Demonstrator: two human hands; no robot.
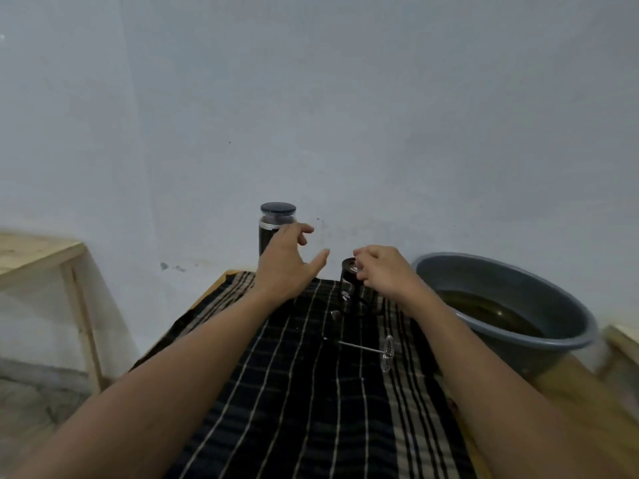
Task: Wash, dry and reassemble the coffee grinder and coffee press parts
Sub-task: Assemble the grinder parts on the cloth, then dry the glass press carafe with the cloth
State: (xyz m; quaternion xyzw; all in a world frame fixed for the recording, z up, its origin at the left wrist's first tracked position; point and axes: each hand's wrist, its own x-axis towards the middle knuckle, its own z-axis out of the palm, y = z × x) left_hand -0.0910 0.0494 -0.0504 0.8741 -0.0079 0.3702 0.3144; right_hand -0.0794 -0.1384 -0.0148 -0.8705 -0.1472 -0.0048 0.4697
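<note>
Grinder (276, 216) half behind left hand (287, 264)

Plunger (387, 352) on cloth (294, 392), basin (501, 271) right

No readable text; white mark on coffee press (348, 291) illegible.

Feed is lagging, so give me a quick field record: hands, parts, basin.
left hand: open, raised in front of the grinder, holding nothing
right hand: fingers curled on top of the coffee press
coffee press: upright on the striped cloth
plunger: lying flat on the cloth, apart from press
basin: right of the cloth, holds brownish water
</note>
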